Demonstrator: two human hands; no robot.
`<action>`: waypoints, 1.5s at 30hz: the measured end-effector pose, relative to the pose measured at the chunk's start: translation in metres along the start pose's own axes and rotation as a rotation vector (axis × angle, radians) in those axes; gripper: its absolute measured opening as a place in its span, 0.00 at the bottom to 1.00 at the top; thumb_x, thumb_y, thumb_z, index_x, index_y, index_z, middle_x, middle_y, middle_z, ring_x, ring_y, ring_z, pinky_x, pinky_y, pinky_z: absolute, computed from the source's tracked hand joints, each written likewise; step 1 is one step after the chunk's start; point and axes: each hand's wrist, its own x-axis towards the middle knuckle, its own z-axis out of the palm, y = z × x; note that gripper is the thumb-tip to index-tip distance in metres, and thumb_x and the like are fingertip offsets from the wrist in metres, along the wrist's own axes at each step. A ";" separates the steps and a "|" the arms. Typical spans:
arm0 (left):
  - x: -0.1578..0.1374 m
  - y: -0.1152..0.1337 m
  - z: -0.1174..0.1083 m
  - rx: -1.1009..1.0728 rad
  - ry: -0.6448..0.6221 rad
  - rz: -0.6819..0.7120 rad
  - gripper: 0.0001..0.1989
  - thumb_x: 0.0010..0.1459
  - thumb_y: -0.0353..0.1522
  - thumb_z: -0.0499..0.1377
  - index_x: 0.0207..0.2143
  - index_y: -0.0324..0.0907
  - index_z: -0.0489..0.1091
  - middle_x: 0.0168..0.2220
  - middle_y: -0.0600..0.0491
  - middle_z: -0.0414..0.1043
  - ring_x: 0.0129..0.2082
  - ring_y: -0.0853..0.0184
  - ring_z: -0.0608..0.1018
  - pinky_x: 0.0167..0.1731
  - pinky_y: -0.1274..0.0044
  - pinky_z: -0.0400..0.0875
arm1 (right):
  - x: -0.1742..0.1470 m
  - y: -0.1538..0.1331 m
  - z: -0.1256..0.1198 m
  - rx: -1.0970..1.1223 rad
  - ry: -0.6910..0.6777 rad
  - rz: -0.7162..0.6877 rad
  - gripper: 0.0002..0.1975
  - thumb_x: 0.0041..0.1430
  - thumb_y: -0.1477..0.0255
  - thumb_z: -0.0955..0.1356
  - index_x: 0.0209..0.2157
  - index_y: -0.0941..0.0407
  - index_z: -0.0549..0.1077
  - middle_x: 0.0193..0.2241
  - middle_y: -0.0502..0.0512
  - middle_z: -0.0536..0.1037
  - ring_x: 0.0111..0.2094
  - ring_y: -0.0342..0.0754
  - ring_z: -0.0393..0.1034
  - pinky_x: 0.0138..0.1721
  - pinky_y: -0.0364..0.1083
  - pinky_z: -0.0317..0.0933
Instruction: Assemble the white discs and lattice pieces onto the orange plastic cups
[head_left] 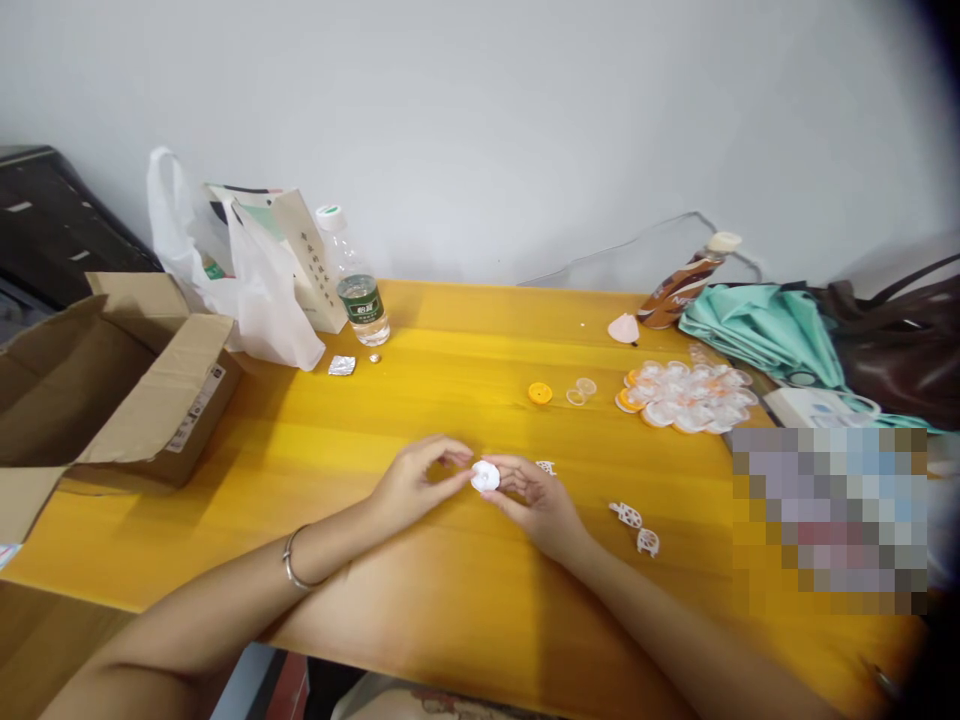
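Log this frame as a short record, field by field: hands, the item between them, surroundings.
Left hand: fingertips at the left edge of a small white round piece; grip unclear
Right hand: thumb and fingers pinching that piece
Right of right hand: white openwork parts
Beyond hands: round orange disc; two small clear round pieces
Far right: cluster of clear-and-orange round pieces
Back left: clear plastic bottle with green label
Left end: open brown cardboard box

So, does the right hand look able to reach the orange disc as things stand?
Probably yes: the orange disc lies beyond the right hand, with only a small openwork piece in between, though that hand would likely need to release the round white piece.
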 end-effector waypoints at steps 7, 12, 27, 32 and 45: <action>-0.005 0.002 0.004 0.429 -0.012 0.265 0.07 0.55 0.31 0.57 0.36 0.41 0.72 0.31 0.50 0.71 0.32 0.69 0.71 0.34 0.76 0.64 | -0.003 0.004 0.003 0.048 0.059 -0.004 0.16 0.45 0.72 0.72 0.39 0.53 0.70 0.33 0.53 0.78 0.33 0.45 0.73 0.40 0.46 0.68; -0.005 0.001 0.010 0.253 -0.006 0.149 0.06 0.55 0.30 0.56 0.35 0.40 0.73 0.30 0.51 0.71 0.30 0.70 0.72 0.33 0.78 0.65 | -0.004 0.006 0.002 0.083 0.085 0.020 0.15 0.44 0.73 0.72 0.37 0.53 0.71 0.32 0.52 0.78 0.33 0.45 0.74 0.40 0.47 0.68; 0.080 -0.007 0.004 0.367 -0.117 0.218 0.15 0.57 0.33 0.53 0.46 0.39 0.66 0.42 0.47 0.68 0.42 0.65 0.71 0.45 0.73 0.64 | -0.005 -0.006 -0.001 0.240 0.160 0.161 0.18 0.38 0.74 0.74 0.35 0.54 0.71 0.29 0.50 0.78 0.30 0.43 0.72 0.36 0.43 0.66; 0.141 -0.024 0.040 0.438 -0.320 0.276 0.25 0.56 0.35 0.55 0.56 0.43 0.57 0.53 0.44 0.58 0.53 0.60 0.64 0.53 0.69 0.57 | -0.004 -0.009 -0.004 0.224 0.143 0.188 0.19 0.38 0.73 0.74 0.36 0.54 0.71 0.28 0.50 0.78 0.30 0.43 0.72 0.37 0.45 0.66; 0.070 -0.004 -0.013 -0.142 -0.225 -0.063 0.20 0.58 0.35 0.53 0.53 0.40 0.60 0.42 0.47 0.69 0.32 0.71 0.76 0.35 0.76 0.70 | -0.004 -0.008 -0.004 0.207 0.128 0.184 0.18 0.38 0.73 0.74 0.35 0.54 0.71 0.27 0.49 0.78 0.30 0.44 0.72 0.38 0.46 0.67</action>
